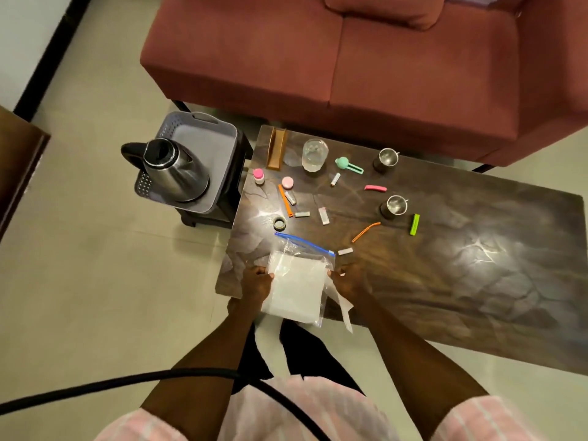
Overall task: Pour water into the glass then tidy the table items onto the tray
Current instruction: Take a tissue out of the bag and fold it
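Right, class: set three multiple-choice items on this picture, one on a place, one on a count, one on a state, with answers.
1. Where does the kettle stand?
A in the grey tray
B on the sofa
C on the floor

2. How many steel cups are on the table?
A one
B two
C four

3. What state is the glass in?
A tipped over
B upright, holding water
C stacked in a cup

Answers:
A, it sits in the grey tray beside the table.
B, one steel cup behind another.
B, it stands upright with water showing.
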Motion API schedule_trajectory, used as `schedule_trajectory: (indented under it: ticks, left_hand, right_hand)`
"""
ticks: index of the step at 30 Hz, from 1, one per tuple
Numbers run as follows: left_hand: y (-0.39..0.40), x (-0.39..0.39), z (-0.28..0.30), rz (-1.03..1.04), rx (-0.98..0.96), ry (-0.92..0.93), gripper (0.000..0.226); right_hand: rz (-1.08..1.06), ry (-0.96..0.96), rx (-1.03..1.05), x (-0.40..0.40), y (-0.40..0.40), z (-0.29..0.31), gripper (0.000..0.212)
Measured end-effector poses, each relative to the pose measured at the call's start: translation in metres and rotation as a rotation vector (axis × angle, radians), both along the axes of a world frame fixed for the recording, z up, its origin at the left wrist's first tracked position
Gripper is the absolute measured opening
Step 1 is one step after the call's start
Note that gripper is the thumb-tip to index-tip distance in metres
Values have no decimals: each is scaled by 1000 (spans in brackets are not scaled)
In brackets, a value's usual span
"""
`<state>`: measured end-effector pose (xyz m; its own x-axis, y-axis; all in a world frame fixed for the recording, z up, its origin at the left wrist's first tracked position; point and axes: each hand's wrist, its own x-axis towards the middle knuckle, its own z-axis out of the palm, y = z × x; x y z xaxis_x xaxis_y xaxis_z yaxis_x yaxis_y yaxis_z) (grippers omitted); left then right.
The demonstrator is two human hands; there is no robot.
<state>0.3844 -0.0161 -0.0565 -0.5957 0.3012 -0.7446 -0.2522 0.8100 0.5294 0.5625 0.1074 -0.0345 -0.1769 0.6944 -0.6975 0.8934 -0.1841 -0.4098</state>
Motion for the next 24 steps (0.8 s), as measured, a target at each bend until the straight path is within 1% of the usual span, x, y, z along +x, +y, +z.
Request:
schedule_trajectory:
  ticks: [3,5,6,9,11,13,17,20,22,24]
  left_hand:
    - [2,-3,-16,-15,-58,33,39]
    - [5,-6,-27,-31,-80,46,38]
    - [8,-9,-32,-43,-86,44,33]
    - [20,-17,-49,-58,-77,25,5]
    - [28,-23,-61,-14,-57,-20,11]
    - [32,-29,-68,-4,-77,-55,20]
    - [32,-34,-71,-51,-113,-88,36]
    - [26,-31,-61,-69,-162,-87,52]
    - [22,-27,-52,-125,-194,-41,52]
    - [20,-24,-43,-142,-189,-24,54]
  right_hand:
    - [47,2,23,-7,0,-9,24]
    - [65,-5,34,-13,-1,-15,24]
    - [64,-13,36,-17,-1,-18,25]
    - [55,-41,43,-23,0,-29,25]
    - [63,-56,44,-23,3,-35,19]
    - [68,-67,54,-21,7,-38,14]
    - [50,-37,87,-16,20,-33,10]
    - [-1,35,134,-20,29,-21,14]
    - [-24,99,179,-29,33,-11,20]
    - [-46,181,185,-44,35,3,31]
